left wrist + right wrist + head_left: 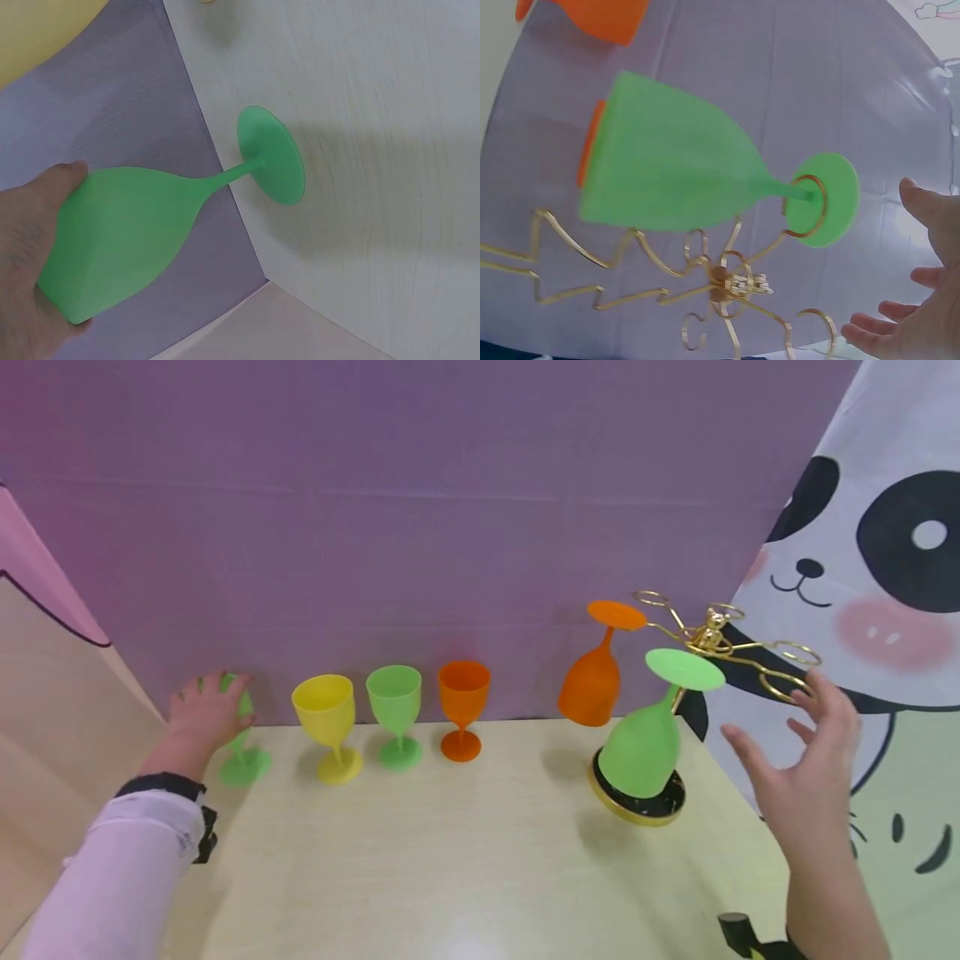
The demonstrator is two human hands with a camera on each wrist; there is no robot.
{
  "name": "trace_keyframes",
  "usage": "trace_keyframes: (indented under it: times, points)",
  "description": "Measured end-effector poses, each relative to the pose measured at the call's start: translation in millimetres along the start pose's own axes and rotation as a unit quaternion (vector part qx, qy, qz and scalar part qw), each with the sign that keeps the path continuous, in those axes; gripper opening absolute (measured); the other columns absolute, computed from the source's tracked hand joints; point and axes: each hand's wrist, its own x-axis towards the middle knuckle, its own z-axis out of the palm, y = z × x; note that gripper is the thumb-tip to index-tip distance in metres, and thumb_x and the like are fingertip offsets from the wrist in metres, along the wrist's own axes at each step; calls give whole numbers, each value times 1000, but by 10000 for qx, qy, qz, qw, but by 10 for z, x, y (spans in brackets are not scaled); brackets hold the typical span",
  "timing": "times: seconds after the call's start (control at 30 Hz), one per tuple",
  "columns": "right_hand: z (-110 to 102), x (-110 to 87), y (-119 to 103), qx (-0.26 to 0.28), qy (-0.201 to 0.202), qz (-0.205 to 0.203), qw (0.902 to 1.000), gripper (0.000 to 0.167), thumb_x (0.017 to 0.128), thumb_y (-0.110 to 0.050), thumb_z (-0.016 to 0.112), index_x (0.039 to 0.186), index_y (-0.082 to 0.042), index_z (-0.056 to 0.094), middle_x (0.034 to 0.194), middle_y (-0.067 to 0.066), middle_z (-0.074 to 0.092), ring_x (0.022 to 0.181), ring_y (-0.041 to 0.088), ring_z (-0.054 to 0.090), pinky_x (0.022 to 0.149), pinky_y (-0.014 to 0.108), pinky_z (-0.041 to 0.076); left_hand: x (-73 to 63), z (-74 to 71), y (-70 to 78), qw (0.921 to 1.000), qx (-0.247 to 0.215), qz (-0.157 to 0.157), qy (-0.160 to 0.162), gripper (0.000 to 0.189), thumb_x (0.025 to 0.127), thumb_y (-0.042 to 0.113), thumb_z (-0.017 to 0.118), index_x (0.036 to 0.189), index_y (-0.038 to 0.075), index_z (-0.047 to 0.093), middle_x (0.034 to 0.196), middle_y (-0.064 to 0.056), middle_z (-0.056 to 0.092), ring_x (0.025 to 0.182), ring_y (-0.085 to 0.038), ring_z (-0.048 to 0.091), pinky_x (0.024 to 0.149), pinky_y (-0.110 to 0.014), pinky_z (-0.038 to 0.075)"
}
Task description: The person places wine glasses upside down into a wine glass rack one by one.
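Observation:
My left hand (204, 714) grips a green plastic goblet (131, 232) round its bowl near the rim, at the far left of the table. That goblet's round foot points down, close over the tabletop. On the right stands a gold wine-glass rack (712, 639) with looped arms and a round black base. A green goblet (645, 747) hangs upside down from one loop by its foot, and an orange goblet (592, 685) hangs likewise behind it. Beside the rack, my right hand (813, 768) holds nothing, its thumb and fingers spread apart near the hanging green goblet's foot.
A yellow goblet (326, 714), a green goblet (395, 697) and an orange goblet (463, 697) stand upright in a row along the back of the pale wooden table (420, 860). A purple cloth (450, 543) hangs behind, and a panda-print cloth (885, 610) borders the right side.

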Motion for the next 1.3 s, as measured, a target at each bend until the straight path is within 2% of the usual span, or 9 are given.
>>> trace_keyframes:
  times: [0.23, 0.27, 0.37, 0.43, 0.5, 0.6, 0.83, 0.93, 1.3]
  points:
    - [-144, 506, -154, -648, -439, -630, 9949, 70, 88, -22, 72, 148, -18, 37, 144, 17, 39, 131, 14, 45, 102, 2, 30, -3, -22, -22, 10000, -16, -44, 9, 70, 94, 29, 59, 147, 3, 22, 144, -41, 14, 126, -69, 14, 100, -80, 14]
    - [-155, 594, -165, -708, -575, -731, 9931, 69, 88, -22, 71, 148, -17, 37, 143, 19, 41, 130, 8, 45, 100, 0, 29, -12, -28, -23, 10000, -18, -60, -9, 70, 94, 29, 59, 148, 3, 22, 144, -42, 14, 126, -69, 14, 100, -80, 14]
    - [-197, 845, -182, -921, -1177, -741, 9860, 67, 91, -21, 68, 149, -13, 36, 146, 23, 38, 134, 18, 43, 99, -2, 26, -26, -37, -24, 10000, 3, -84, -26, 70, 94, 30, 58, 148, 2, 22, 143, -41, 14, 126, -68, 15, 100, -80, 15]
    - [-219, 1005, -186, -1167, -1657, -616, 9773, 65, 94, -23, 64, 150, -11, 33, 147, 25, 36, 136, 28, 42, 110, 13, 32, -23, -31, -29, 10000, 17, -75, -21, 70, 94, 30, 58, 148, 3, 22, 143, -41, 14, 126, -68, 15, 100, -80, 16]
    - [-221, 1161, -181, -1489, -2128, -608, 9638, 65, 95, -25, 62, 149, -5, 33, 145, 30, 36, 126, 52, 39, 112, 37, 39, -14, -12, -37, 10000, 52, -58, -18, 70, 94, 30, 58, 148, 3, 22, 144, -41, 15, 126, -68, 15, 100, -80, 16]
    - [-183, 1392, -157, -2053, -2734, -735, 9369, 64, 95, -29, 62, 146, 1, 36, 140, 35, 40, 118, 56, 42, 95, 68, 38, 1, 13, -45, 9999, 60, -36, -74, 70, 94, 31, 58, 148, 4, 22, 144, -41, 14, 125, -69, 15, 99, -81, 16]
    - [-78, 1793, -65, -3040, -4041, -970, 8573, 65, 95, -34, 60, 142, 5, 38, 135, 39, 43, 114, 59, 46, 89, 68, 43, 20, 16, -29, 9999, 99, 12, -63, 70, 95, 31, 57, 149, 5, 21, 145, -39, 14, 126, -68, 15, 99, -81, 15]
    - [-23, 1900, -4, -3187, -4386, -1069, 8334, 66, 95, -33, 62, 142, 6, 37, 134, 39, 44, 116, 58, 45, 90, 67, 44, 21, -1, -16, 9999, 95, 38, -37, 70, 95, 31, 57, 149, 5, 22, 146, -39, 15, 127, -68, 15, 99, -81, 15]
    - [205, 2030, 168, -2832, -4935, -1352, 8111, 52, 90, -15, 68, 129, 12, 49, 124, 34, 57, 116, 51, 52, 93, 60, 47, -9, -33, 33, 9998, 113, -19, -130, 70, 95, 31, 57, 149, 5, 21, 144, -40, 15, 126, -68, 15, 100, -80, 17]
